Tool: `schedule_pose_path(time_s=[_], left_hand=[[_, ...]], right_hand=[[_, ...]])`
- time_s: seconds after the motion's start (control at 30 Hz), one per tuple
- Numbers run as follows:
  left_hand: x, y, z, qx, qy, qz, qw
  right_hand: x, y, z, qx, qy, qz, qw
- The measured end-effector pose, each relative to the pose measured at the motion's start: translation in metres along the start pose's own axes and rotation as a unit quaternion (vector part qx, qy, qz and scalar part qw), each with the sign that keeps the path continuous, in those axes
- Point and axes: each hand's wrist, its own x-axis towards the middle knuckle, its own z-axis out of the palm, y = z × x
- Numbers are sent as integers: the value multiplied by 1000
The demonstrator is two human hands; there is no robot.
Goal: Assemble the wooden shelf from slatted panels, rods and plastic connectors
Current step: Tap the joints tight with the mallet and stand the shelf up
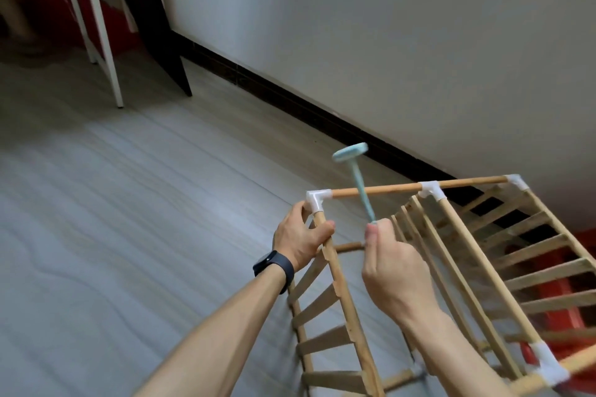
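Observation:
The wooden shelf (451,267) stands on the floor at lower right: slatted panels joined by rods and white plastic connectors. My left hand (301,240) grips the left panel's rail just below the white corner connector (317,200). My right hand (392,267) grips the handle end of a small light-blue plastic hammer (358,177), whose blurred head is raised above the top rod (375,191). A second connector (430,189) sits mid-rod and a third (517,181) at the far corner. Another connector (548,364) joins the near right corner.
Grey wood-grain floor (129,219) spreads to the left. A white wall (387,42) with a dark baseboard (290,103) runs behind the shelf. White metal legs (103,26) and a dark panel (161,26) stand at upper left. Something red (561,290) lies behind the right panel.

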Motion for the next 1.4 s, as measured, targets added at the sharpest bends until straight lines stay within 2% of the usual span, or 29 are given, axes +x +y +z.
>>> schedule_pose_path(time_s=[0.03, 0.07, 0.13, 0.17, 0.23, 0.27, 0.37, 0.5, 0.53, 0.6, 0.63, 0.7, 0.73, 0.77, 0.8, 0.83, 0.9, 0.93, 0.97, 1.03, 1.13, 1.23, 1.4], left_hand=[[0, 0, 1, 1, -1, -3, 1000], [1, 0, 1, 2, -5, -5, 1000], [0, 0, 1, 4, -8, 1, 1000], [1, 1, -1, 1, -5, 2, 1000], [2, 0, -1, 0, -6, -1, 1000], [1, 0, -1, -2, -8, -3, 1000], [8, 2, -7, -1, -32, -3, 999], [51, 12, -36, 16, -69, -33, 997], [62, 20, -45, 45, -57, -52, 996], [77, 42, -60, 177, 15, -62, 982], [76, 56, -63, 269, 64, -35, 960], [59, 81, -62, 397, 121, 81, 906], [44, 92, -57, 416, 105, 143, 892], [25, 100, -50, 429, 52, 188, 882], [4, 104, -42, 443, -34, 216, 870], [-19, 106, -34, 456, -135, 223, 851], [-65, 103, -19, 470, -318, 167, 806], [-83, 98, -13, 487, -365, 144, 780], [-96, 92, -8, 519, -379, 140, 753], [-108, 82, -8, 574, -345, 168, 723], [-112, 80, -29, 565, -322, 179, 738], [-114, 87, -56, 548, -319, 183, 751], [-99, 125, -102, 462, -271, 189, 823]], right_hand=[[-1, 3, 2, -32, -38, 3, 999], [-2, 7, 4, -18, -25, 8, 999], [-1, 5, -1, 52, 55, 15, 997], [1, 3, -3, 51, 37, 17, 998], [2, 3, -1, -13, -61, 38, 997], [3, 5, -1, -19, -72, 49, 996], [0, 16, -20, 67, 45, 65, 995], [-39, 60, -46, 46, 70, 136, 987], [-54, 75, -51, 48, 72, 155, 984], [-82, 109, -57, 27, 94, 181, 979], [-94, 125, -59, -1, 112, 186, 976], [-110, 149, -59, -13, 143, 200, 969], [-114, 155, -58, -10, 141, 207, 968], [-115, 159, -55, -4, 130, 210, 969], [-116, 159, -51, 6, 123, 206, 971], [-114, 157, -48, 7, 113, 198, 974], [-107, 146, -45, 8, 70, 202, 977], [-102, 138, -45, 7, 36, 217, 976], [-98, 129, -48, 2, 9, 225, 974], [-93, 114, -58, -11, -25, 239, 971], [-99, 103, -66, -41, -40, 234, 971], [-105, 90, -64, -40, 0, 218, 975], [-85, 61, -96, 26, 84, 203, 975]])
